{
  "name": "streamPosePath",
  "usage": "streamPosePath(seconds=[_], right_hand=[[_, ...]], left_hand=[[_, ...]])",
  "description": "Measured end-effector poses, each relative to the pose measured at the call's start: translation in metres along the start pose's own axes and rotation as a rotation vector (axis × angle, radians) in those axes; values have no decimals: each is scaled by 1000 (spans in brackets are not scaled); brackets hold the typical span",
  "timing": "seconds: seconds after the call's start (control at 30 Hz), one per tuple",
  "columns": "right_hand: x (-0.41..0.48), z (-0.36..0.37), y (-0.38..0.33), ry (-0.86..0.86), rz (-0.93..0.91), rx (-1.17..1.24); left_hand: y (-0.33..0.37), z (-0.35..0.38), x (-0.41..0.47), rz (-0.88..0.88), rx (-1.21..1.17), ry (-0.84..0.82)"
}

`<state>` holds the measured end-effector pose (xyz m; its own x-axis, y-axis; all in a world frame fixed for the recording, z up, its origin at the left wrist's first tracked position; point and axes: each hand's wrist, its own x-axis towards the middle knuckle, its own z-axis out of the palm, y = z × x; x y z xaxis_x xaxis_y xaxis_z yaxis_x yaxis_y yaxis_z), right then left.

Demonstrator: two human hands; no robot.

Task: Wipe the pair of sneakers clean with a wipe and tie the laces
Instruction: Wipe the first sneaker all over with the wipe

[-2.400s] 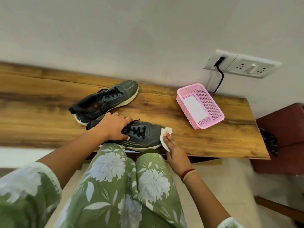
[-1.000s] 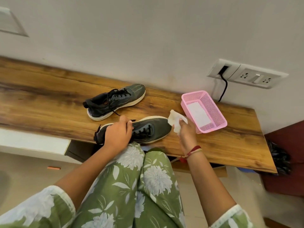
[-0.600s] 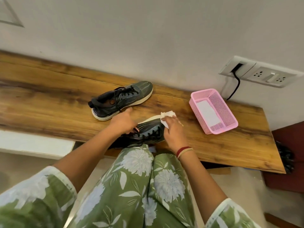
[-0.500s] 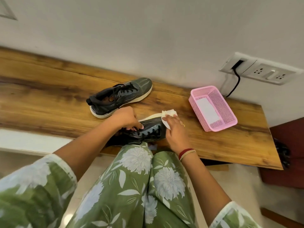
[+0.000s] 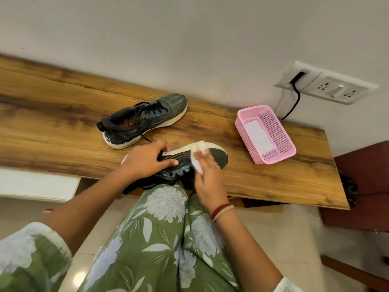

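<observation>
From the head camera I count two sneakers, two hands, one wipe and one basket.

The far sneaker (image 5: 145, 119) stands upright on the wooden bench (image 5: 63, 123), toe pointing right and toward the wall. One loose lace end (image 5: 145, 137) trails off it onto the wood on the near side.

The near sneaker (image 5: 220, 158) sits at the bench's near edge, tipped onto its side so the pale sole faces the wall, toe to the right. My left hand (image 5: 147, 160) grips it around the middle, fingers curled over the far side and thumb along the near side. My right hand (image 5: 208, 175) holds the single white wipe (image 5: 196, 165) against the upper just behind the toe, fingers bent over it. One end of the wipe pokes out over the sole edge.

To the right, well apart from both shoes, one pink mesh basket (image 5: 246, 133) rests on the bench with one white sheet (image 5: 260, 135) lying flat inside. On the wall above it is one socket panel (image 5: 328, 85), with one black cable (image 5: 294, 102) hanging down. Two bangles (image 5: 222, 210) circle my right wrist.
</observation>
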<state>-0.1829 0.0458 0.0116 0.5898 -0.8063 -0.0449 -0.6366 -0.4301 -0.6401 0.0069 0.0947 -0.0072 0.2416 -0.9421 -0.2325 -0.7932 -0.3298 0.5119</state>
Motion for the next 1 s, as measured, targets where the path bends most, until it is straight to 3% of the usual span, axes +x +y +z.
streamPosePath(seconds=[0.07, 0.13, 0.2, 0.27, 0.37, 0.43, 0.53, 0.67, 0.8, 0.93, 1.0], right_hand=[[-6, 11, -8, -109, -128, -70], [-4, 7, -2, -80, -182, -192], [2, -6, 7, 71, -70, -248], [6, -11, 11, 115, -3, -268], [2, -4, 8, -63, -159, -270], [2, -8, 13, -72, -208, -320], [9, -14, 14, 83, -37, -329], [6, -1, 2, -81, -202, -362], [11, -16, 12, 117, -9, -444], [0, -6, 8, -48, -107, -338], [6, -16, 18, 0, -69, -450]], left_hand=[[1, 5, -1, -7, -14, 92], [3, 8, -3, -9, -12, 148], [6, 9, -5, -10, -4, 184], [7, 10, -4, -24, -7, 205], [7, 10, -4, -44, -3, 220], [6, 11, -4, -47, 5, 212], [6, 12, -5, -23, -2, 200], [6, 10, -5, -22, -15, 150], [8, 6, -7, -47, -55, 88], [7, -1, 2, -107, -166, -11], [9, -2, 3, -126, -145, -45]])
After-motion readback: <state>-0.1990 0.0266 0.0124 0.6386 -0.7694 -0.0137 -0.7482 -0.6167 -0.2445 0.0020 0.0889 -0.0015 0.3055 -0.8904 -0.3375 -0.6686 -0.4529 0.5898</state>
